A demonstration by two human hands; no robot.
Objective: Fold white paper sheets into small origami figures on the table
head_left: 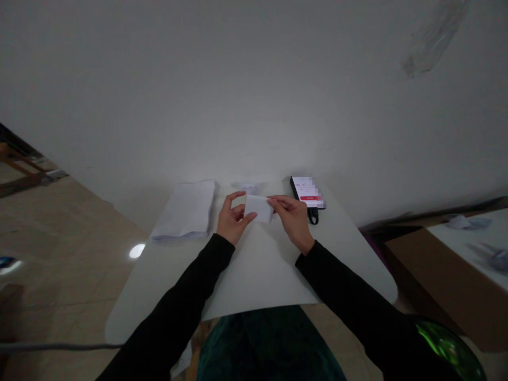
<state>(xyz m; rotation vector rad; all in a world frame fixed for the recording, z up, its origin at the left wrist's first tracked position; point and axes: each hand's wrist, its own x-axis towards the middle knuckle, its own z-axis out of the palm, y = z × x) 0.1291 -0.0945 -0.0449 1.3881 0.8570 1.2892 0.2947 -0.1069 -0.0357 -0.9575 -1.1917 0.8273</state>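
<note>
A small folded piece of white paper is held up over the table between both hands. My left hand grips its left side, thumb in front near the lower edge and fingers spread behind and above. At the upper right corner, my right hand pinches the paper between thumb and index finger. A stack of white paper sheets lies on the table to the left of my left hand. Just behind the held paper is a crumpled or folded white piece, partly hidden.
A phone with a lit screen lies at the table's back right, a black strap by it. The white table stands against a grey wall. A brown cardboard box is at the right, beside a white surface with crumpled pieces.
</note>
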